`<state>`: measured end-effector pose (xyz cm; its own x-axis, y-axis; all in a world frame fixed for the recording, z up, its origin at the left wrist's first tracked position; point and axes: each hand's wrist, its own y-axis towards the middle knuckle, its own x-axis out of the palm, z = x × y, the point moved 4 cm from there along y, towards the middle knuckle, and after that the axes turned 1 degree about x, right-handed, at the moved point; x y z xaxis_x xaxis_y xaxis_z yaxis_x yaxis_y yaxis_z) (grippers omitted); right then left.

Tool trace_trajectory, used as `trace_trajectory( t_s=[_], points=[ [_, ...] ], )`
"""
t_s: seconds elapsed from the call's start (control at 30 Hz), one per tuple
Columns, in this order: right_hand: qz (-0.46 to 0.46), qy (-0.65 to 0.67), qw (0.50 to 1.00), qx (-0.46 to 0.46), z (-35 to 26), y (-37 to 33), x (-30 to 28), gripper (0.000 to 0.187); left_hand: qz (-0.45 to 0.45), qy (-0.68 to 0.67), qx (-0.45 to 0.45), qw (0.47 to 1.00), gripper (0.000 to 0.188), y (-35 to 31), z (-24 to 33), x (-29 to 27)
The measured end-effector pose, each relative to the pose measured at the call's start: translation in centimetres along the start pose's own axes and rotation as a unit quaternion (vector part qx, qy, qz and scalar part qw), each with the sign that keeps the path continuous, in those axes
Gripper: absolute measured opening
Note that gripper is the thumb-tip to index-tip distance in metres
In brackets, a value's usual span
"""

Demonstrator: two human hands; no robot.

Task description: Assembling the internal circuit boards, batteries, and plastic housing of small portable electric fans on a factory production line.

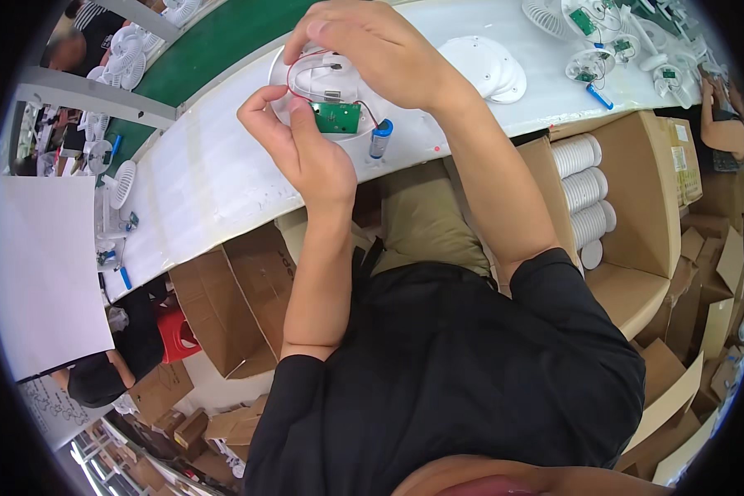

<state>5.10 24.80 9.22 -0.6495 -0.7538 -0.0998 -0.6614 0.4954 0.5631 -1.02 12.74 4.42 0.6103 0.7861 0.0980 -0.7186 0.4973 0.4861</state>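
Observation:
A round white plastic fan base (357, 89) lies on the table under my hands, with a green circuit board (336, 118) at its near side. A thin red wire (290, 76) loops over the base. The thumb and forefinger of my left hand (306, 153) close on this wire beside the board's left end. My right hand (380, 58) arches over the far side of the base, its fingers bent together near the wire loop; what they hold is hidden. A blue cylindrical battery (381, 139), wired to the board, rests just right of it.
White round covers (484, 68) lie stacked to the right. Fan parts with boards (593, 62) crowd the far right. An open carton (636, 194) of white discs stands by the table's near edge, another carton (231, 306) at left. Co-workers (723, 124) sit on both sides.

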Motion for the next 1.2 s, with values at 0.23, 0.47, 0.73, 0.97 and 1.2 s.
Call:
trace_trajectory(
  t_s=[0.23,0.47,0.73,0.97,1.2],
  points=[
    [-0.045,0.024,0.999,0.004,2.1,-1.1,-0.1,0.035,0.014,-0.051,-0.010,0.999,0.016,-1.0,-1.3,0.3],
    [0.005,0.242,0.969,-0.045,4.2,-3.0,0.7,0.038,0.078,0.003,-0.026,0.997,0.013,-1.6,-1.4,-0.4],
    [0.222,0.136,0.955,0.142,11.0,-8.5,-0.1,0.025,0.098,-0.027,-0.034,0.994,0.012,-0.8,-0.2,-1.6],
    [0.230,0.089,0.946,0.208,12.7,-9.0,2.0,0.012,0.115,-0.033,-0.055,0.991,0.011,0.1,-0.1,-2.9],
    [0.200,0.079,0.953,0.214,12.4,-7.1,4.9,0.009,0.165,-0.020,-0.061,0.984,0.008,1.7,0.3,-5.6]
  ],
)
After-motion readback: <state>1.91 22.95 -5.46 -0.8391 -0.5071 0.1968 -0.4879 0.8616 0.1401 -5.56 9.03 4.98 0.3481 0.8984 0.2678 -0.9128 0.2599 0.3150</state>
